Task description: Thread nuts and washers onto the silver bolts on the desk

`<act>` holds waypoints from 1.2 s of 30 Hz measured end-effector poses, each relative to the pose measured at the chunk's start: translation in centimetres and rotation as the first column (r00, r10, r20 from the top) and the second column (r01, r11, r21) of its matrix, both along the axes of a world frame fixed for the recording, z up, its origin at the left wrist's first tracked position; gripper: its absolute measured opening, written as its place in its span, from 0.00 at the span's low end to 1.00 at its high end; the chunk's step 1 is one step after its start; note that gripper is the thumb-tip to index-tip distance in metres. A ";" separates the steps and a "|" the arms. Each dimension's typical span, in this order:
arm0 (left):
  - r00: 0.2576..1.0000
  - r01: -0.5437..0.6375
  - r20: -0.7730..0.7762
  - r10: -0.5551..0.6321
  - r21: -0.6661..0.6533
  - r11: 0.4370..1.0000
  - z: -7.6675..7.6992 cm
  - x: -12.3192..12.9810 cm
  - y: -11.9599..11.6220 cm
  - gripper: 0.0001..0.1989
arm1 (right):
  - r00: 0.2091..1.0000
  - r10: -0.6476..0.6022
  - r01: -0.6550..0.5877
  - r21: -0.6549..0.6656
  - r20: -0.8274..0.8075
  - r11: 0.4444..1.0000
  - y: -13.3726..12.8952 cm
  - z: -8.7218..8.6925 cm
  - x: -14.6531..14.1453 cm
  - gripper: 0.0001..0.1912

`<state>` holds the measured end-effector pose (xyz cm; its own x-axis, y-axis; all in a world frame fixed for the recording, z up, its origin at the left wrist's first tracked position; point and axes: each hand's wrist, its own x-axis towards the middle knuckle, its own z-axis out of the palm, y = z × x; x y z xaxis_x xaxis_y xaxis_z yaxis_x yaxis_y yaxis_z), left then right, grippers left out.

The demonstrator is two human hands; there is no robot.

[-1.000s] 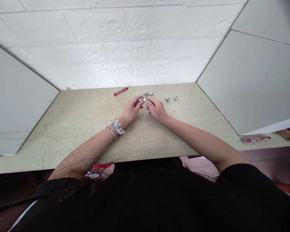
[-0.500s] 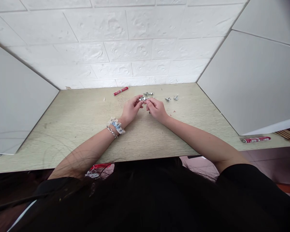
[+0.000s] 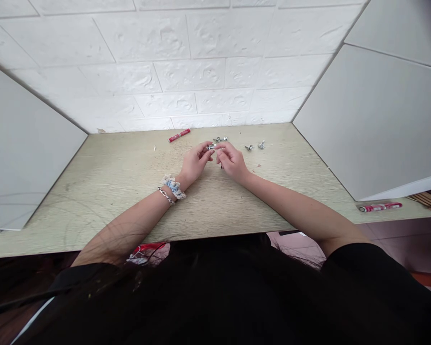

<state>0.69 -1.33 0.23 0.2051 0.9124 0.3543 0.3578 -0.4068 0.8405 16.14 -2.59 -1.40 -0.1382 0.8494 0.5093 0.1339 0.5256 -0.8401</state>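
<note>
Near the back of the desk, my left hand pinches a small silver bolt between thumb and fingertips. Close against its right end is my right hand, with thumb and index finger curled round that end. Part of the bolt is covered by the fingers, so I cannot make out all of its parts. Just behind the fingertips lie more silver bolts on the desk. Two other metal pieces, a bolt lying down and a bolt standing upright, are to the right of my right hand.
A red marker-like tube lies at the back left, and another red tube at the right edge. Grey panels flank the wooden desk, with a white brick-patterned wall behind. Small scraps are scattered about.
My right fingertips have shifted slightly at the bolt's right end, the index finger now reaching over it. My left hand keeps its hold in nearly the same place.
</note>
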 end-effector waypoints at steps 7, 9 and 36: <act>0.999 0.035 0.010 -0.035 0.007 0.999 0.1 0.2 -0.3 0.14 | 1.000 -0.027 0.027 0.002 0.004 1.000 0.1 0.1 0.0 0.21; 0.999 0.036 0.027 -0.036 -0.008 0.999 0.1 0.2 -0.3 0.14 | 0.999 -0.037 0.037 -0.010 0.006 0.999 0.2 0.0 0.0 0.21; 1.000 0.003 0.013 -0.003 -0.021 1.000 0.0 0.2 -0.1 0.15 | 0.995 -0.083 0.078 0.084 0.057 0.993 -0.3 0.4 0.1 0.19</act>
<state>0.92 -1.39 0.28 0.2033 0.9189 0.3381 0.3459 -0.3904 0.8532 16.19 -2.94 -0.99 -0.1038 0.8150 0.5701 0.2274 0.5774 -0.7841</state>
